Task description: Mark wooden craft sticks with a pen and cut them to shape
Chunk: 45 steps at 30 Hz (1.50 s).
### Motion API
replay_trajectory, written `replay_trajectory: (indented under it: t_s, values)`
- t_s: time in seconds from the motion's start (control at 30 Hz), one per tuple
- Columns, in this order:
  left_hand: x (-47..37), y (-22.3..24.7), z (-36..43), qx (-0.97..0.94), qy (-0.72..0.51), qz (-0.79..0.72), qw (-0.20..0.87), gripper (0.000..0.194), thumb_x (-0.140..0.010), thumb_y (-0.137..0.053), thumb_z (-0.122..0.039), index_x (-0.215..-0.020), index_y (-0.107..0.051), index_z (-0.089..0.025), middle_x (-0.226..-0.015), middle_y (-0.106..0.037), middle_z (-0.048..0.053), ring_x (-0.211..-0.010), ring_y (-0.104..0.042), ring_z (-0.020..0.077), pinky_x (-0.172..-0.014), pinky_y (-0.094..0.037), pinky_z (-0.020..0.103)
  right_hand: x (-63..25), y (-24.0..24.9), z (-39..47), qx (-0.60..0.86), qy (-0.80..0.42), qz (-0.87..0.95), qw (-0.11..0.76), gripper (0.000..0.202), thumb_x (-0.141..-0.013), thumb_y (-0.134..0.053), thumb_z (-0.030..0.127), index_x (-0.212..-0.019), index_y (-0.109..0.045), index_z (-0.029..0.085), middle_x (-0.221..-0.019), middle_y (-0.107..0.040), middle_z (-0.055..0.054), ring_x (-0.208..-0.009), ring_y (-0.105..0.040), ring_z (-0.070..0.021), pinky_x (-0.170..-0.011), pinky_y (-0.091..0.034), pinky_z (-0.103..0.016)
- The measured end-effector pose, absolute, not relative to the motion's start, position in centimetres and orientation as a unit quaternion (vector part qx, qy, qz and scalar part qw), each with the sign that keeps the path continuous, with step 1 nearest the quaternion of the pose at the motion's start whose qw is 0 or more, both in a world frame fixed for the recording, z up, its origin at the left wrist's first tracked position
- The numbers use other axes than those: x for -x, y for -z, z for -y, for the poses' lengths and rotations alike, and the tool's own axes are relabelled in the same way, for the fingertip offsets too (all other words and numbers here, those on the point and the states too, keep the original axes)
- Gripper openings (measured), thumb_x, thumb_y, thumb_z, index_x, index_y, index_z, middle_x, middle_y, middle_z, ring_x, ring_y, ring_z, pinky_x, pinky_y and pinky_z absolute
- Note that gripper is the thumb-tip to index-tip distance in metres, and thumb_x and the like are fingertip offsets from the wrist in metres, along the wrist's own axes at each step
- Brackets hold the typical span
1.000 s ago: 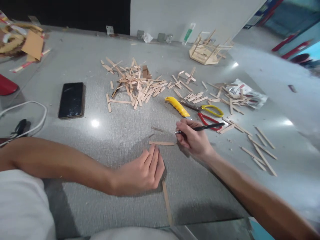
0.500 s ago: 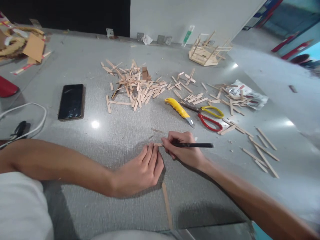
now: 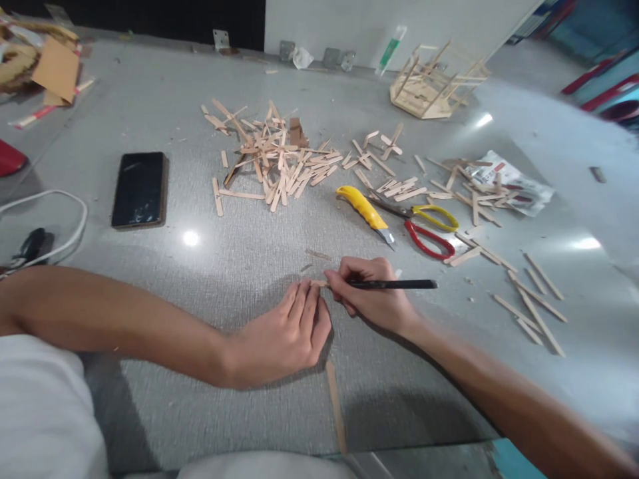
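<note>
A black pen (image 3: 399, 284) lies nearly level in my right hand (image 3: 372, 289), its tip end hidden by the fingers. My left hand (image 3: 287, 332) presses its fingertips down on a small wooden stick (image 3: 319, 283), which shows only in the narrow gap between the two hands. Thin slivers (image 3: 318, 254) rest just beyond my fingers. Below my left hand, a longer stick (image 3: 336, 406) runs toward the table's near edge.
Beyond my hands are a yellow cutter (image 3: 364, 209), red and yellow scissors (image 3: 429, 233) and a pile of sticks (image 3: 279, 159). A phone (image 3: 140, 189) lies at left, a stick frame (image 3: 424, 93) at the back. More sticks (image 3: 536, 309) are scattered at right.
The view has shifted a little, so the table things at the back sit higher in the picture. Both hands keep almost the same pose around the small stick.
</note>
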<state>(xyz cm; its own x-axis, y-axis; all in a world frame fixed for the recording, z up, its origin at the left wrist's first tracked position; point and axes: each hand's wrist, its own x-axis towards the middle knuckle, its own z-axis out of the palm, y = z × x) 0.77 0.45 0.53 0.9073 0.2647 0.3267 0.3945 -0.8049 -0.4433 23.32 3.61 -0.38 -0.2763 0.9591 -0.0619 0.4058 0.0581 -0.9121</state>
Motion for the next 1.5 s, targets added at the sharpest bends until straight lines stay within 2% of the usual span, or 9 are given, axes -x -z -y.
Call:
replay_trajectory:
  t_s: [0.43, 0.9, 1.1, 1.3, 1.5]
  values:
    - [-0.8, -0.5, -0.5, 0.943, 0.12, 0.176, 0.257, 0.033, -0.101, -0.053, -0.015, -0.124, -0.069, 0.003, -0.123, -0.077, 0.026, -0.115, -0.078, 0.0316, -0.103, -0.063, 0.039, -23.1, 0.1, -3.7, 0.51, -0.428, 0.678, 0.312, 0.048, -0.099, -0.07, 0.038, -0.06, -0.048, 0.022, -0.043, -0.05, 0.006, -0.035, -0.044, -0.0065, -0.039, -0.034, -0.021]
    - [-0.7, -0.6, -0.5, 0.941, 0.126, 0.177, 0.26, 0.032, -0.101, -0.055, -0.015, -0.123, -0.07, 0.003, -0.121, -0.078, 0.024, -0.114, -0.078, 0.031, -0.103, -0.063, 0.039, -23.1, 0.1, -3.7, 0.526, -0.444, 0.655, 0.311, 0.046, -0.099, -0.07, 0.038, -0.061, -0.052, 0.021, -0.043, -0.053, 0.006, -0.032, -0.047, -0.0068, -0.037, -0.035, -0.02]
    - [-0.7, -0.4, -0.5, 0.942, 0.124, 0.175, 0.259, 0.032, -0.101, -0.056, -0.015, -0.124, -0.069, 0.003, -0.122, -0.077, 0.025, -0.114, -0.078, 0.0314, -0.103, -0.062, 0.04, -22.9, -0.4, -3.8, 0.52, -0.438, 0.661, 0.316, 0.044, -0.101, -0.065, 0.034, -0.061, -0.051, 0.022, -0.043, -0.051, 0.006, -0.032, -0.045, -0.007, -0.036, -0.033, -0.02]
    - [-0.7, -0.7, -0.6, 0.94, 0.117, 0.172, 0.269, 0.036, -0.1, -0.053, -0.017, -0.124, -0.071, 0.002, -0.122, -0.078, 0.024, -0.113, -0.078, 0.0307, -0.104, -0.06, 0.04, -23.1, -0.1, -3.7, 0.516, -0.43, 0.674, 0.307, 0.046, -0.101, -0.067, 0.036, -0.06, -0.049, 0.022, -0.042, -0.05, 0.007, -0.033, -0.045, -0.0067, -0.039, -0.034, -0.021]
    - [-0.6, -1.2, -0.6, 0.941, 0.098, 0.158, 0.284, 0.036, -0.101, -0.051, -0.016, -0.124, -0.073, 0.0, -0.117, -0.08, 0.021, -0.107, -0.079, 0.0271, -0.096, -0.06, 0.035, -22.8, -0.7, -3.9, 0.521, -0.472, 0.639, 0.314, 0.05, -0.095, -0.074, 0.042, -0.056, -0.049, 0.022, -0.041, -0.05, 0.006, -0.033, -0.042, -0.0061, -0.035, -0.03, -0.02]
